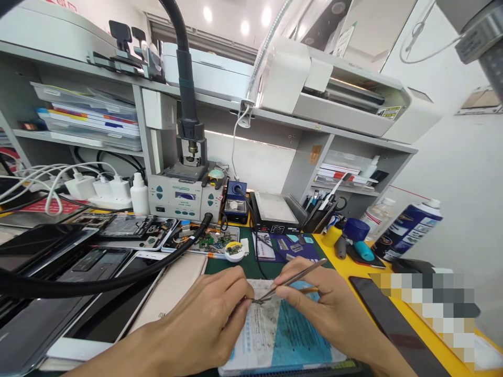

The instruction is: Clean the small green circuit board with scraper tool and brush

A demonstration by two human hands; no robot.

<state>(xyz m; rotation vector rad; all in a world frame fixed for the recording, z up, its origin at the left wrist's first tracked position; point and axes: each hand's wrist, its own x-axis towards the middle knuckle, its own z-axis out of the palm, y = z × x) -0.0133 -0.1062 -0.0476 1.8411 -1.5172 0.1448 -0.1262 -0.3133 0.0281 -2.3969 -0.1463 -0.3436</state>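
My left hand [214, 309] is closed in a pinch on the edge of a small dark part [259, 301], too small to name for certain. In my right hand [314, 298] is a pair of metal tweezers [301, 273], their tips pointing down and left and touching that part. A thin orange-brown strip [309, 290], perhaps the tweezers' other arm, shows between the right fingers. Both hands are over a stained white and blue booklet [255, 340] on the bench.
Several phones [113, 298] lie on the left. Behind them stand a hot-air station [184, 196] and a tray of circuit parts [208, 241]. A black hose [118, 285] crosses the left side. A spray can [408, 230], bottles and a dark phone [396, 324] are on the right.
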